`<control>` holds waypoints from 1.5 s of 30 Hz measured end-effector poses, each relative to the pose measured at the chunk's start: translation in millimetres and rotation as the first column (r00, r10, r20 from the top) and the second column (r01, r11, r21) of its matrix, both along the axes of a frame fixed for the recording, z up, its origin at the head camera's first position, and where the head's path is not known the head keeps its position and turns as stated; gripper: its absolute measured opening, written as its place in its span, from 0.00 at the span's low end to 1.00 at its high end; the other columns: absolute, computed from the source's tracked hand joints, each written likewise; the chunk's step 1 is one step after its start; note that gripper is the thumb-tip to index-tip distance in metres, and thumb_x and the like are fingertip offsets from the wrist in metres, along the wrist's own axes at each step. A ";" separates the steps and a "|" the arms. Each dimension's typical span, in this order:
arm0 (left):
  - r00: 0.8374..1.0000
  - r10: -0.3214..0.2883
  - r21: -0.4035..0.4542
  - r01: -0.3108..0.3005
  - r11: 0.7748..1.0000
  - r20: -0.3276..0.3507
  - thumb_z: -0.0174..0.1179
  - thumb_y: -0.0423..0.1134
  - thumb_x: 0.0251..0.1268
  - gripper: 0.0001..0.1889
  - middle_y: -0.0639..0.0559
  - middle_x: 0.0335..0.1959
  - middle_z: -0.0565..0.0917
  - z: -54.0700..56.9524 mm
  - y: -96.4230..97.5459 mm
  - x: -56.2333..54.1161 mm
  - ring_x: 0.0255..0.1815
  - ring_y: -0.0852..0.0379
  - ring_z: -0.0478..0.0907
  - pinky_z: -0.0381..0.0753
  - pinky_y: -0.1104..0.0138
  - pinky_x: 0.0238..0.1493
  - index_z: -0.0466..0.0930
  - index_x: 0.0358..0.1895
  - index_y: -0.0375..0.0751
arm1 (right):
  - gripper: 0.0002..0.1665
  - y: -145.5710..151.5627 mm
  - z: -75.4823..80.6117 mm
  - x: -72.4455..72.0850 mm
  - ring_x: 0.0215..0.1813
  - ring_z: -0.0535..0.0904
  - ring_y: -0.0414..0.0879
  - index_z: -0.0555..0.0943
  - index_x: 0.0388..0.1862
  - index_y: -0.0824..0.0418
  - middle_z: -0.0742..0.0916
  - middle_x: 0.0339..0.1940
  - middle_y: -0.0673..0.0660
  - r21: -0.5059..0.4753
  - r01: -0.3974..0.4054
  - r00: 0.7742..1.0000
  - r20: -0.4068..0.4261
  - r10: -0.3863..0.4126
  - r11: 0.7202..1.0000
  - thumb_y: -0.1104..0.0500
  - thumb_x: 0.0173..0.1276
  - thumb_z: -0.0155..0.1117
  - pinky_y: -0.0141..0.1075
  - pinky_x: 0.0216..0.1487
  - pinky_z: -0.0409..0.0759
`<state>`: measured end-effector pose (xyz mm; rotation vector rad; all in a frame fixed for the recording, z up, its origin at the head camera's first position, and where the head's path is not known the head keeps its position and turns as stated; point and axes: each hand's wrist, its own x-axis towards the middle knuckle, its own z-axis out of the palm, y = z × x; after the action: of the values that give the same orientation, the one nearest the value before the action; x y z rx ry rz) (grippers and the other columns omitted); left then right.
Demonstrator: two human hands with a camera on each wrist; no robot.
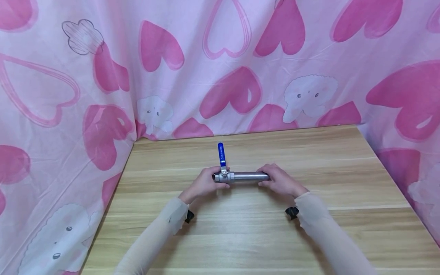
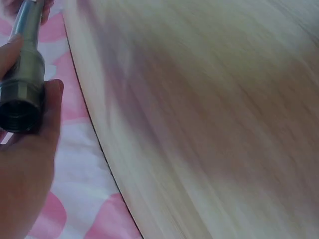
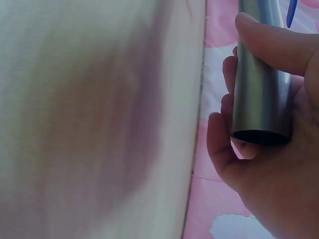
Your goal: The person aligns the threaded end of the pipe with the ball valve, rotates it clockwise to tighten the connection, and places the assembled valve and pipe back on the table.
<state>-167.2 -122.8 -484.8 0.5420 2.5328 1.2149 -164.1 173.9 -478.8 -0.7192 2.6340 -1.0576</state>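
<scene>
A metal ball valve with a blue lever handle is joined to a straight steel pipe. My left hand grips the valve body, its thumb on the near side; the valve's open threaded end faces the wrist in the left wrist view. With my right hand I hold the pipe near its free end. The right wrist view shows fingers curled round the pipe and the thumb lying along it. The lever points away toward the back. Both hands hold the assembly roughly level above the wooden table.
The wood-grain table reaches back to a pink heart-print curtain, which also hangs along the left and right sides. Dark wrist mounts sit at the sleeves, below the hands.
</scene>
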 end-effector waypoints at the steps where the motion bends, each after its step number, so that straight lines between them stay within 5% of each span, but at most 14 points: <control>1: 1.000 -0.015 -0.020 0.015 1.000 -0.013 0.73 0.43 0.52 0.29 0.54 0.51 0.84 -2.3 -0.9 -0.9 0.46 0.61 0.79 0.77 0.63 0.51 0.77 0.60 0.47 | 0.16 -0.2 -2.4 0.1 0.48 0.72 0.47 0.80 0.50 0.58 0.84 0.44 0.52 0.001 0.005 1.000 0.007 -0.005 1.000 0.62 0.62 0.68 0.42 0.51 0.70; 6: 0.997 -0.054 -0.103 0.047 0.994 -0.063 0.72 0.45 0.52 0.21 0.59 0.42 0.84 -11.3 -2.9 -3.1 0.36 0.62 0.76 0.77 0.68 0.41 0.80 0.50 0.49 | 0.16 -1.9 -14.7 -0.3 0.48 0.72 0.46 0.80 0.50 0.57 0.84 0.43 0.50 0.002 0.018 0.999 0.039 -0.018 1.000 0.61 0.63 0.67 0.42 0.51 0.69; 13: 0.998 -0.033 -0.120 0.025 0.992 -0.061 0.73 0.46 0.51 0.17 0.59 0.38 0.82 -16.2 -2.1 -2.1 0.35 0.61 0.75 0.75 0.68 0.40 0.80 0.44 0.50 | 0.18 -3.9 -26.1 0.6 0.46 0.72 0.47 0.81 0.50 0.60 0.84 0.42 0.52 -0.019 0.044 0.999 0.019 -0.044 0.999 0.61 0.60 0.69 0.41 0.50 0.69; 28: 0.986 -0.073 -0.209 0.041 0.977 -0.147 0.73 0.47 0.51 0.19 0.56 0.36 0.80 -25.8 -1.6 -0.8 0.37 0.60 0.73 0.74 0.66 0.43 0.84 0.45 0.44 | 0.18 -6.1 -37.0 -1.2 0.49 0.68 0.49 0.79 0.50 0.58 0.83 0.47 0.54 -0.004 0.086 0.992 0.093 -0.085 0.996 0.62 0.60 0.69 0.41 0.52 0.65; 45: 0.980 -0.024 -0.221 -0.020 0.975 -0.196 0.72 0.47 0.51 0.20 0.54 0.44 0.82 -28.1 -4.1 1.6 0.45 0.58 0.74 0.76 0.62 0.51 0.84 0.47 0.44 | 0.21 -6.4 -42.6 -10.8 0.54 0.69 0.54 0.81 0.51 0.57 0.82 0.50 0.58 -0.009 0.109 0.991 0.080 -0.108 0.994 0.61 0.57 0.72 0.48 0.57 0.65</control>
<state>-165.6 -126.9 -512.9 0.6387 2.7863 0.8979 -174.9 167.5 -521.5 -0.5304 2.6254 -1.1094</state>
